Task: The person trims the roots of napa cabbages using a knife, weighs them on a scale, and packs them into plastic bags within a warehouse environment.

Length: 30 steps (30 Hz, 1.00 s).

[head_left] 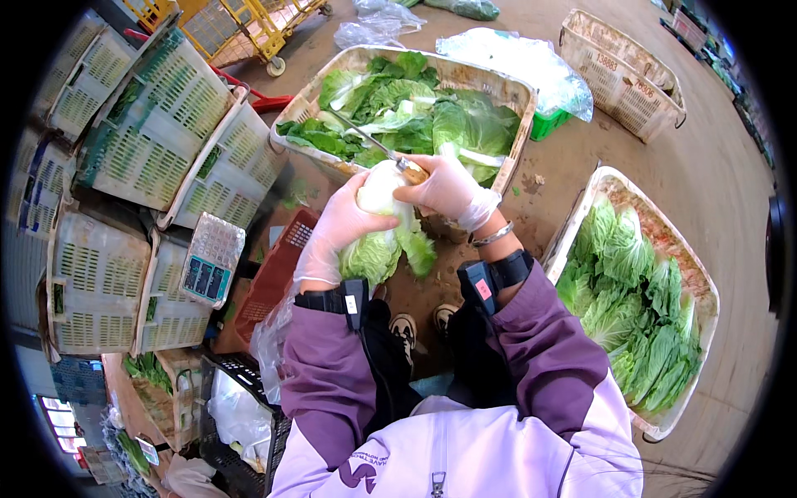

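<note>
My left hand (339,222), in a thin clear glove, is wrapped round a napa cabbage (375,253) with its pale root end tipped up and green leaves hanging below. My right hand (452,192), gloved the same way, grips the wooden handle of a knife (371,137) against that white end. The blade points up and left, over a large dirty white crate (465,68) that stands just beyond my hands. Loose green cabbage leaves (398,104) fill this crate. My fingers partly hide the knife handle and the cabbage base.
To my right stands a white crate (707,290) of leafy cabbages (618,282). Stacked white crates (158,124) and a digital scale (212,259) are on the left. A red-brown crate (267,282) sits by my left forearm. Farther off are another crate (618,79) and a yellow cart (270,37).
</note>
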{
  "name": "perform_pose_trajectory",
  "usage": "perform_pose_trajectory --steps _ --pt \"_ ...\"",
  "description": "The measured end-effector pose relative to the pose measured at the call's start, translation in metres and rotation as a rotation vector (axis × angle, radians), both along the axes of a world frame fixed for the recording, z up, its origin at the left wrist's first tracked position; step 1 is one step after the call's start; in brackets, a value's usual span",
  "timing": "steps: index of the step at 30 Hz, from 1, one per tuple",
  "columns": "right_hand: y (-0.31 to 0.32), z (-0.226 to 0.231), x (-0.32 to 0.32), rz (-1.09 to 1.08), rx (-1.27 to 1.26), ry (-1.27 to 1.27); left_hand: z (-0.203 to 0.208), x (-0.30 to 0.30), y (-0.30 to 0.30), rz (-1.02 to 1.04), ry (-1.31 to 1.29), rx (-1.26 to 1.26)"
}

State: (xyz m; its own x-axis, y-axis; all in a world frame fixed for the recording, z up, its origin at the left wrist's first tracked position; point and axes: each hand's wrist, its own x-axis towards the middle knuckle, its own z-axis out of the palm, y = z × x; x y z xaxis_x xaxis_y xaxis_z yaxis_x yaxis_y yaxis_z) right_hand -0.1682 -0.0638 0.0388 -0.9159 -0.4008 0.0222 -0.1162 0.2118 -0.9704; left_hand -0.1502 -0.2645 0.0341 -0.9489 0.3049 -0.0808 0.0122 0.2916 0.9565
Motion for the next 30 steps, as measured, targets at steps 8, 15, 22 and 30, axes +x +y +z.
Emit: perform_pose_trajectory --steps 8,15,22,30 --pt "0.002 -0.012 -0.02 0.072 0.201 0.161 -0.004 -0.001 -0.003 0.044 0.066 -0.265" --pt "0.011 0.055 -0.078 0.354 0.693 0.604 -0.004 -0.001 -0.024 -0.08 -0.153 0.161" --pt "0.028 0.075 -0.119 -0.226 0.738 0.588 -0.032 -0.021 -0.013 0.005 -0.215 0.853" --pt "-0.007 -0.019 -0.036 -0.066 -0.166 -0.205 -0.049 -0.025 0.015 -0.053 -0.273 0.938"
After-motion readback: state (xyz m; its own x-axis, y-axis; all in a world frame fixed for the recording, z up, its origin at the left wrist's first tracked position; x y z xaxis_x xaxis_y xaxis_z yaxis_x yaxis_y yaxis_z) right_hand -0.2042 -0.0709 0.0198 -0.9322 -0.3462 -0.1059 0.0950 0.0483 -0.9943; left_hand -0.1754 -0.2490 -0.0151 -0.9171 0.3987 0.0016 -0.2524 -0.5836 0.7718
